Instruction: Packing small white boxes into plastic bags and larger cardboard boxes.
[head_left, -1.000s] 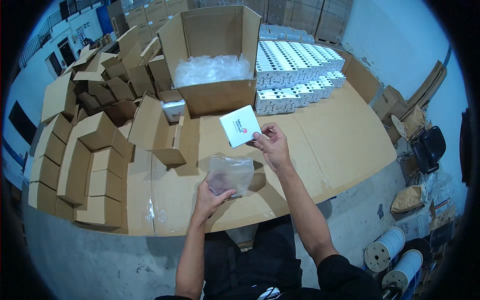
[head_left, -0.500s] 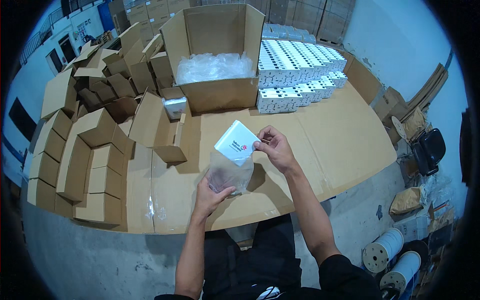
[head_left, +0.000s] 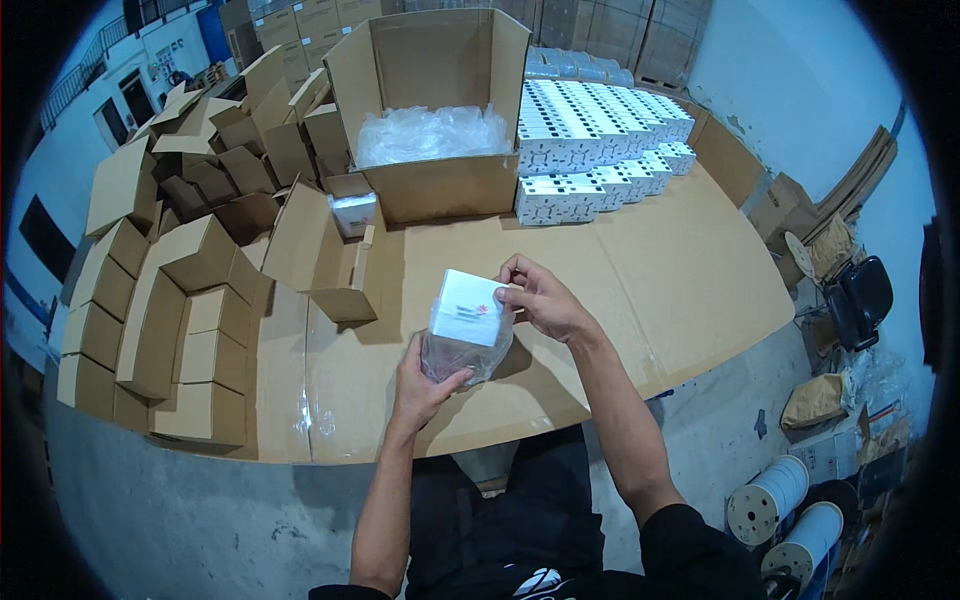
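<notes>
A small white square box (head_left: 470,300) with a red mark stands partly inside a clear plastic bag (head_left: 462,358), above the cardboard-covered table. My left hand (head_left: 424,384) grips the bag and the lower part of the box from the left, thumb across the front. At the box's upper right edge, my right hand (head_left: 541,300) pinches its side between thumb and bent fingers. Left of my hands, an open cardboard carton (head_left: 345,285) holds a bagged white box (head_left: 353,214) at its far end.
A large open carton (head_left: 440,190) full of clear plastic bags (head_left: 432,137) stands at the back. Beside it are stacked rows of white boxes (head_left: 570,150). Several open brown cartons (head_left: 210,410) crowd the table's left side. Cable spools (head_left: 765,500) stand on the floor at right.
The white box has slid down deeper into the plastic bag, with my right hand moving down and slightly left along with it. My left hand keeps its grip on the bag.
</notes>
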